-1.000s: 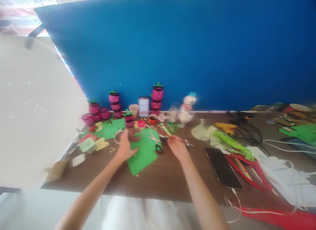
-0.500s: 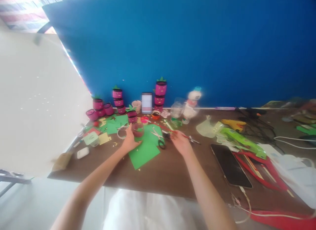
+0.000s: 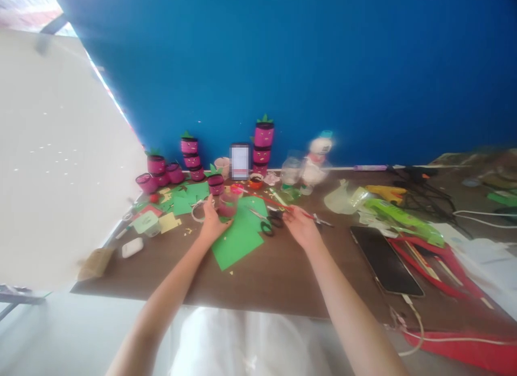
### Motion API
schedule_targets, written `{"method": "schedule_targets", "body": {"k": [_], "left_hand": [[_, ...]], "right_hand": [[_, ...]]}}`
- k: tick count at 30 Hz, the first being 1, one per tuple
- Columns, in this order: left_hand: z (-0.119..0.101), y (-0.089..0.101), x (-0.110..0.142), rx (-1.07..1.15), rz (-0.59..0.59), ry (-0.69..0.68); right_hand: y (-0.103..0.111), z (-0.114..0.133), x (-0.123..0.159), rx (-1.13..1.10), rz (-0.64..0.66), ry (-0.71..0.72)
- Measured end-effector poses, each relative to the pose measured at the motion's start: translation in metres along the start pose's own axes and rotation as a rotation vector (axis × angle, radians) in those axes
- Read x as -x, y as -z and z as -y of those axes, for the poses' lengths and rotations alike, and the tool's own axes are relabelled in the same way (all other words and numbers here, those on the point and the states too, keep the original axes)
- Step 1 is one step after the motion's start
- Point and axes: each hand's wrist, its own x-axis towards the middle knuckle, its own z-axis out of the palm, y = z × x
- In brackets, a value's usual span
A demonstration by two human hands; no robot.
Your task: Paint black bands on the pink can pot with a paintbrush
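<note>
My left hand (image 3: 212,225) is curled against the near left side of a pinkish see-through cup (image 3: 228,204), thumb in front, and grips it. A roll of tape (image 3: 197,211) lies just left of those fingers. My right hand (image 3: 302,225) has its fingers closed on a thin red strip (image 3: 270,200) that stretches left toward the cup. Scissors with black handles (image 3: 266,228) rest between the hands on green paper (image 3: 238,249). Beyond the cup stands a small magenta pot with green leaves (image 3: 215,184).
Stacked magenta pots (image 3: 263,144) and a phone (image 3: 239,161) stand along the blue wall. A white bottle (image 3: 314,168) is behind my right hand. On the right lie a large dark phone (image 3: 385,260), a green packet (image 3: 399,220) and a yellow glue gun (image 3: 385,194).
The view has shifted slightly. My right hand has moved a little to the right with the red strip; my left hand stays at the cup.
</note>
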Motion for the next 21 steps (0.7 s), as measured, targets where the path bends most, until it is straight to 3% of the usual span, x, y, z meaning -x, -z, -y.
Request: {"method": "schedule_targets", "body": {"k": [12, 21], "left_hand": [[-0.011, 0.018, -0.001, 0.083, -0.091, 0.138], [-0.022, 0.019, 0.005, 0.066, -0.003, 0.066]], "right_hand": [[0.002, 0.004, -0.003, 0.043, -0.018, 0.059], [-0.008, 0.01, -0.001, -0.093, -0.082, 0.128]]}}
